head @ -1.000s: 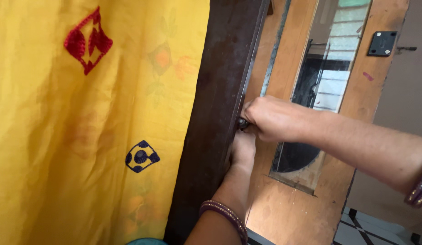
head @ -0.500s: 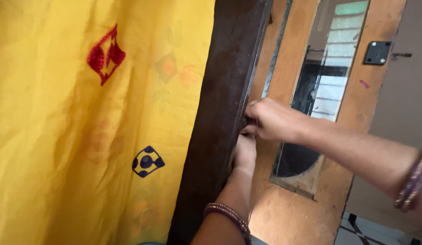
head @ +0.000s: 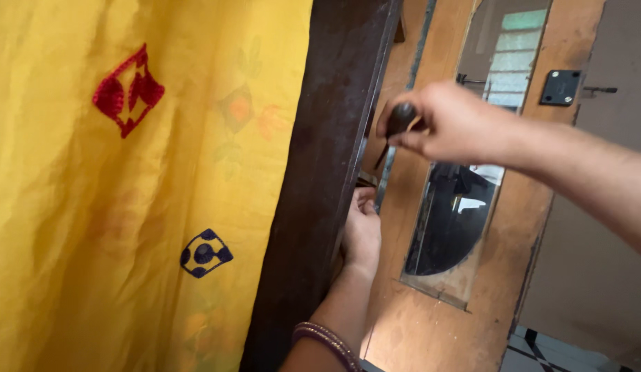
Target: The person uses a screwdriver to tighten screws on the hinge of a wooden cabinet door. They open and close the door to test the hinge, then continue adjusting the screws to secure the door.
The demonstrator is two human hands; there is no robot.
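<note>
Two hands are working at the dark door frame [head: 320,186] in the head view. Right hand [head: 451,124] is gripping a dark-handled tool [head: 401,118], its grip pressed around the handle; the blade is running steeply down and slightly left. Left hand [head: 362,231] is curling against the frame's edge beside the yellow curtain [head: 127,207].

A yellow curtain [head: 127,207] is hanging along the left, showing a red diamond motif [head: 127,91] and a dark blue one [head: 205,253]. A small black plate [head: 560,87] is sitting near the top right corner of the light wooden panel [head: 431,331]. Tiled floor [head: 541,351] is showing below.
</note>
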